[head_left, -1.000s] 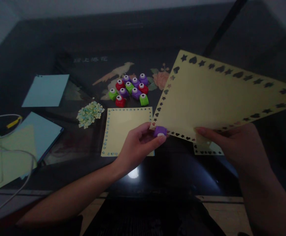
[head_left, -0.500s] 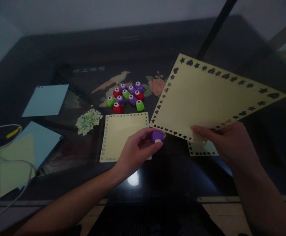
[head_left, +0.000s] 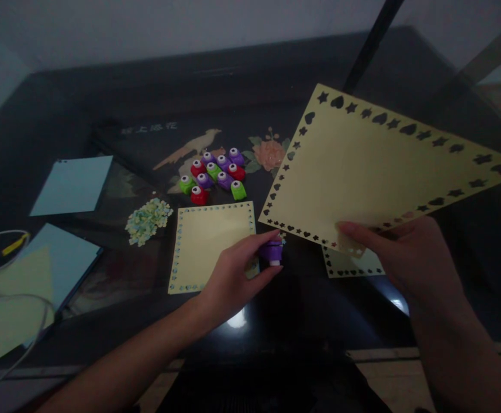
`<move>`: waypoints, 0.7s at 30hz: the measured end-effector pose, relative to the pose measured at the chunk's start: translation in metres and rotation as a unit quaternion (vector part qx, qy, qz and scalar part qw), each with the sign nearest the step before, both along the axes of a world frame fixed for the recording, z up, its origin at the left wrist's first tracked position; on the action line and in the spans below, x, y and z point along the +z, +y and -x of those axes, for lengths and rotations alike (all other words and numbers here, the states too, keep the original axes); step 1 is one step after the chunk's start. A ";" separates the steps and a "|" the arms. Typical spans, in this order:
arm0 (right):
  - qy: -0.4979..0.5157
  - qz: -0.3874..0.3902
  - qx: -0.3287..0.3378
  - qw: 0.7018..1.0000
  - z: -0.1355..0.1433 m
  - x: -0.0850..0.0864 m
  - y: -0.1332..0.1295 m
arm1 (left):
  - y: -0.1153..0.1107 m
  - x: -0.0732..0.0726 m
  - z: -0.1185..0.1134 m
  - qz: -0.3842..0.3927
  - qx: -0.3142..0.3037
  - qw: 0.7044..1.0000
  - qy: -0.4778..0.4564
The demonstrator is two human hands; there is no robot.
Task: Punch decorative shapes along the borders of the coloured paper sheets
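Observation:
Between the fingers and thumb of my left hand (head_left: 237, 269) is a purple craft punch (head_left: 271, 250), its white button facing down towards the thumb. My right hand (head_left: 409, 255) pinches the near edge of a yellow paper sheet (head_left: 371, 166), raised and tilted above the table. Punched hearts, stars and flower-like shapes run along the sheet's borders. Its near left corner hangs just above the punch, apart from it. Under my left hand lies another yellow sheet (head_left: 211, 244) with a punched border. Part of a third punched sheet (head_left: 353, 264) shows beneath the raised one.
Several red, green and purple punches (head_left: 213, 170) stand grouped on the dark glossy table (head_left: 293, 321). A heap of paper cut-outs (head_left: 149, 221) lies left of them. Blue sheets (head_left: 76, 184), a yellow sheet (head_left: 13, 304) and a white cable (head_left: 43, 321) occupy the left side.
My left hand has turned the punch slightly and drawn it a little lower, away from the sheet's corner. The raised sheet looks slightly closer. The view has shifted a little.

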State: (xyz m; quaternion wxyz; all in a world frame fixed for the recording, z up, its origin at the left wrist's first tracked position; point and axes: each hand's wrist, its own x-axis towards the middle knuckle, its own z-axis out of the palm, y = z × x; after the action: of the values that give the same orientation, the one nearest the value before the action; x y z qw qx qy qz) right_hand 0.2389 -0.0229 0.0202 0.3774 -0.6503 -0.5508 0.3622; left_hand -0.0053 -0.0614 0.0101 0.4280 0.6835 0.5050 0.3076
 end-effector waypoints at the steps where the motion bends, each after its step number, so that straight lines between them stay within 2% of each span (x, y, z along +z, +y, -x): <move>1: -0.003 0.000 0.001 1.000 0.000 0.001 -0.001 | 0.000 -0.001 0.000 -0.009 -0.005 1.000 0.005; 16: -0.014 0.009 0.002 1.000 0.002 0.009 -0.004 | 0.000 -0.007 0.003 -0.103 -0.036 0.989 0.097; 21: -0.011 0.015 0.016 1.000 0.006 0.013 -0.004 | 0.002 -0.003 0.004 -0.072 -0.018 0.995 0.069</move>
State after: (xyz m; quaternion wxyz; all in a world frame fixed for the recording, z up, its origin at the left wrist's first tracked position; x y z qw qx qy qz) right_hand 0.2327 -0.0266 0.0336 0.3558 -0.6509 -0.5596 0.3697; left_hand -0.0096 -0.0594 0.0069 0.3473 0.7414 0.4971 0.2875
